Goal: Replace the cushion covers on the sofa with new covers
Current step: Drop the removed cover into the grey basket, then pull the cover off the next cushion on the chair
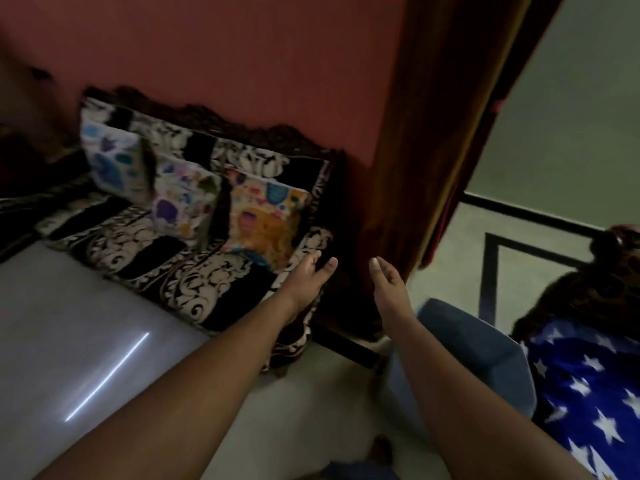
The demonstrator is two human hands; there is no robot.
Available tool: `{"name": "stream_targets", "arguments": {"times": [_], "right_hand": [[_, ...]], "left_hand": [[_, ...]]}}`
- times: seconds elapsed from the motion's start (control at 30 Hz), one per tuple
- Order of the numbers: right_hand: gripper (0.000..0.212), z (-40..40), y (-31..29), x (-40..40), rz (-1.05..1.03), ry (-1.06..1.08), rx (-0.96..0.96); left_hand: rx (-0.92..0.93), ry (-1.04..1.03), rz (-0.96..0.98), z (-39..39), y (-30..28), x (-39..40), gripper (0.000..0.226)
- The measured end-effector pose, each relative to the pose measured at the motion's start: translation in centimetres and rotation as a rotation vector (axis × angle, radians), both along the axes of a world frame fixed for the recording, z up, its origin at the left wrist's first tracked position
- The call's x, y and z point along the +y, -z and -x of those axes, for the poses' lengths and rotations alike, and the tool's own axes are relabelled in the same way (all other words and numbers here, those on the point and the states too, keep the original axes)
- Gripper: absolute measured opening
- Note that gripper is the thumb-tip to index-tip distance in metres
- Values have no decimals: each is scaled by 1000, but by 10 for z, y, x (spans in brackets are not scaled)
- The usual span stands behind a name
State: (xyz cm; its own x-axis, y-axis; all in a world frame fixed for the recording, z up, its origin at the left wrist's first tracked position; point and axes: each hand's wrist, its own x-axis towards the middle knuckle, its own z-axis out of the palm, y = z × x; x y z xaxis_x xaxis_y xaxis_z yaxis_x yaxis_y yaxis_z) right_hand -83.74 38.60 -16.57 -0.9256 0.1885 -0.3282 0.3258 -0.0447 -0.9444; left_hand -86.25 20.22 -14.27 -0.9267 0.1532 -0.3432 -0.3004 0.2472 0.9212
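- Three printed cushions stand in a row on the sofa (166, 268), leaning on its backrest: left cushion (112, 161), middle cushion (183, 199), right cushion (266, 216).
- Sofa stands against a red wall (225, 53); wooden door frame (426, 133) just right of it; blue star-print cloth (588, 393) far right.
- Left hand (310, 275): fingers spread, empty, just below the right cushion; contact unclear.
- Right hand (388, 278): fingers loosely extended, empty, apart from the cushions.
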Motion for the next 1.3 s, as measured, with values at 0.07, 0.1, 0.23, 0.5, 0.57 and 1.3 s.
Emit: {"name": "stream_targets", "arguments": {"times": [0.07,0.1,0.23,0.5,0.57,1.3], "right_hand": [[65,-4,-21,-57,-3,-77,69],[66,-5,-29,-85,-7,-108,87],[78,-10,-63,-191,18,-269,121],[62,-18,-129,-381,31,-562,272],[65,-19,-145,-428,50,-654,314],[43,-41,-184,-856,305,-1388,371]], "left_hand": [[41,-68,-12,-22,-22,-55,101],[68,-100,-9,-32,-31,-83,102],[134,-275,-25,-75,-64,-184,90],[318,-634,28,-153,-127,-354,79],[353,-721,54,-169,-142,-395,89],[412,-1491,259,-274,-180,-691,102]]}}
